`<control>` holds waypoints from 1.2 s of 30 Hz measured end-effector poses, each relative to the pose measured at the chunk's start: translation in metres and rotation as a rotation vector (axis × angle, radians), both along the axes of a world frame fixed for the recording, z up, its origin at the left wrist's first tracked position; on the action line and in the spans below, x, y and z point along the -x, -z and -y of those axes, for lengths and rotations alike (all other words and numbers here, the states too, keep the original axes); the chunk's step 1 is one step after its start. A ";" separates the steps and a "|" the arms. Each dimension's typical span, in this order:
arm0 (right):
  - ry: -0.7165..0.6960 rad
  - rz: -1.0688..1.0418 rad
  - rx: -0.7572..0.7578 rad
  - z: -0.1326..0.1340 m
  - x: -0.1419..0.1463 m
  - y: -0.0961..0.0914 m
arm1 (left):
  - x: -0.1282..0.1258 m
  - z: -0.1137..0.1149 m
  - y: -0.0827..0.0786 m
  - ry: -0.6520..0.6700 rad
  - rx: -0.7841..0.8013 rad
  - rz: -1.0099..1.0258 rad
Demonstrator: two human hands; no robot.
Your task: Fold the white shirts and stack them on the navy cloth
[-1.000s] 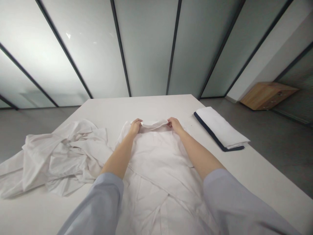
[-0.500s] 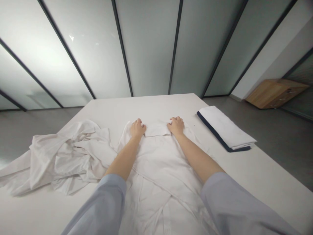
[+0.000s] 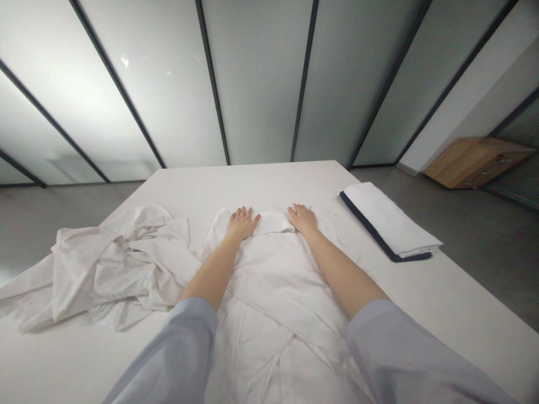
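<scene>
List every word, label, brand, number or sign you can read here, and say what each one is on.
None can be read. The white collared garment, the folded white cloth with navy edging and the wooden cabinet show no legible text, numbers or signs.

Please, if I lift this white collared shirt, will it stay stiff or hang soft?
The white collared cloth shirt will probably hang floppy, because it lies in soft creases. It seems light for its size: the thin fabric wrinkles around the left hand.
</scene>
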State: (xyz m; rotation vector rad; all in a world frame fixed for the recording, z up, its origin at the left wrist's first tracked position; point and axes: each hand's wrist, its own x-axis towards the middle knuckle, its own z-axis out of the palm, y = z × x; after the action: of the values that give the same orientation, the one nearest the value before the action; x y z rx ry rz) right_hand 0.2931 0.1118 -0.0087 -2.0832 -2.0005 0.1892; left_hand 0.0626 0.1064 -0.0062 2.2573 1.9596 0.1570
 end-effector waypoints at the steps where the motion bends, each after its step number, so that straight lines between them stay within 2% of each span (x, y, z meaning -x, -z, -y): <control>1: 0.015 0.009 0.028 0.000 0.001 0.001 | -0.001 0.000 0.000 -0.019 0.001 -0.006; 6: 0.008 0.048 0.122 0.000 0.003 0.005 | -0.004 0.002 0.000 -0.034 0.007 -0.034; 11: -0.008 0.059 0.079 0.002 0.003 0.007 | -0.007 0.010 -0.003 -0.078 -0.111 -0.071; 16: 0.008 0.056 0.053 0.005 0.005 0.007 | -0.010 0.028 -0.010 -0.055 -0.229 -0.063; 18: 0.013 0.056 0.050 0.004 0.005 0.007 | -0.013 0.039 -0.011 -0.063 -0.198 -0.049; 23: -0.009 0.061 0.019 0.004 0.007 0.006 | -0.021 0.068 -0.006 -0.070 -0.007 -0.055; 27: -0.005 0.050 -0.084 0.007 0.006 0.003 | -0.026 0.082 0.004 -0.032 -0.015 -0.068; 32: -0.054 0.056 -0.157 0.022 0.000 -0.012 | -0.026 0.066 0.004 -0.058 -0.014 -0.056; 36: -0.225 0.081 -0.092 0.055 0.003 -0.020 | -0.024 0.041 -0.001 -0.041 -0.014 -0.052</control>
State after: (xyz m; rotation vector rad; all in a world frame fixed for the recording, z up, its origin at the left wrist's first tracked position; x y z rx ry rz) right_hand 0.2898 0.0564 0.0110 -1.8358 -2.2455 0.0520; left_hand 0.0864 0.0655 -0.0054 2.2526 2.0381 0.1187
